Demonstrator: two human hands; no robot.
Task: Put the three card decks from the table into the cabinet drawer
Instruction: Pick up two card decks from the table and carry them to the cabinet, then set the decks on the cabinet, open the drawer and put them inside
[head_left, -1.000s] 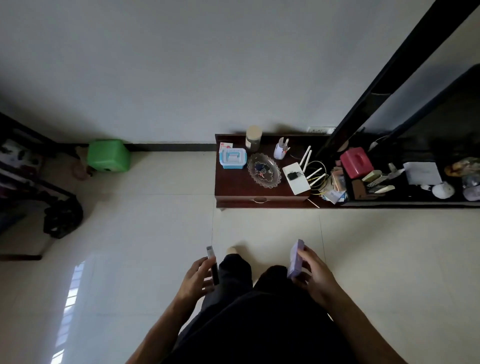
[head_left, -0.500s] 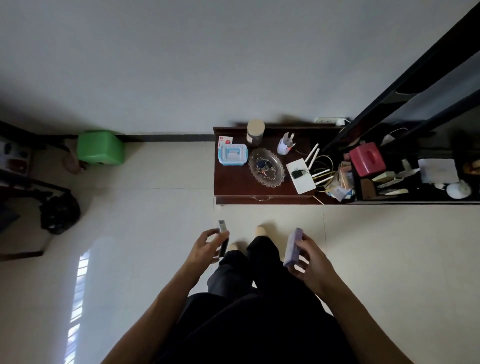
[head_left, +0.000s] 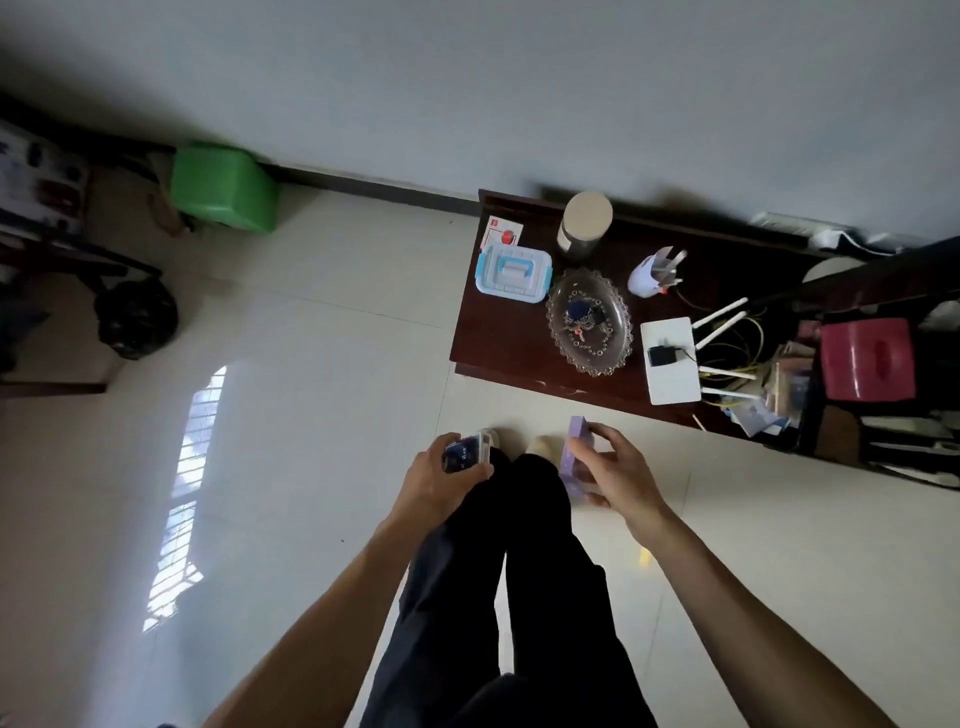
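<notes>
Head view: a person stands on a pale tiled floor (head_left: 322, 364), looking down at both hands in front of dark trousers (head_left: 498, 597).
Left hand: the left hand (head_left: 441, 483) is closed around a dark blue card deck (head_left: 465, 453) in a clear case, thumb and fingers wrapped round it, the case's face turned up toward the camera.
Right hand: the right hand (head_left: 618, 475) grips a purple card deck (head_left: 574, 457) held on edge, fingers over its top, thumb underneath; whether a second deck is stacked against it cannot be told.
Decks: both are held in the air above the floor, just short of the cabinet, one on either side of the legs.
Cabinet: a dark wooden cabinet (head_left: 498, 332) stands against the wall ahead and to the right; its front edge is close to the feet, and the drawer front is too foreshortened to tell whether it is open.
Cabinet top: a blue and white lidded box (head_left: 513, 272), a small red and white card (head_left: 501, 235) behind it, a cylindrical jar (head_left: 584, 223), a white pen cup (head_left: 649, 273), an oval glass dish (head_left: 588, 321) with keys in it, and a white router (head_left: 670, 361) with its antennas pointing right.
Further right: a red tissue box (head_left: 867, 358) on a cluttered darker shelf.
Left side: a green plastic stool (head_left: 223, 187) by the wall and a black bag (head_left: 136, 317) on the floor.
</notes>
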